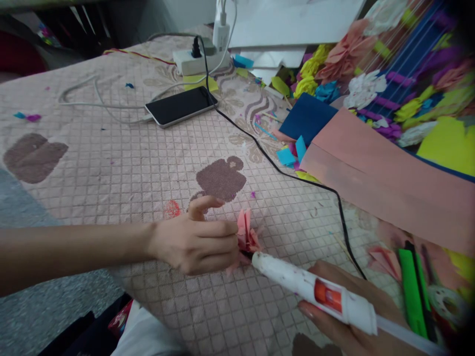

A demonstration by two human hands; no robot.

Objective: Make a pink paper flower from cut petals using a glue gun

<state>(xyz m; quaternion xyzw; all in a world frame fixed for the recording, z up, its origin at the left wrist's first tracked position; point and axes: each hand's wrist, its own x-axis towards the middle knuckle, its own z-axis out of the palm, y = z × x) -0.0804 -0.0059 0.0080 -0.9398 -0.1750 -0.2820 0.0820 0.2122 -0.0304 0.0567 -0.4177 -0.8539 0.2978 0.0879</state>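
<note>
My left hand [196,242] reaches in from the left, its fingers closed around a small pink paper flower [247,237] held just above the quilted pink cloth [129,163]. My right hand [352,316], at the lower right, grips a white glue gun [315,289] with an orange trigger. The gun's nozzle points left and touches the base of the flower. A black cord [297,178] runs from the glue gun up across the cloth to a white power strip [196,62].
A black phone [181,105] lies charging near the power strip. Sheets of pink [386,173], blue and yellow paper, several finished paper flowers [345,54] and coloured scraps crowd the right side. A green tool [411,291] lies at the right edge. White sheets sit at the back.
</note>
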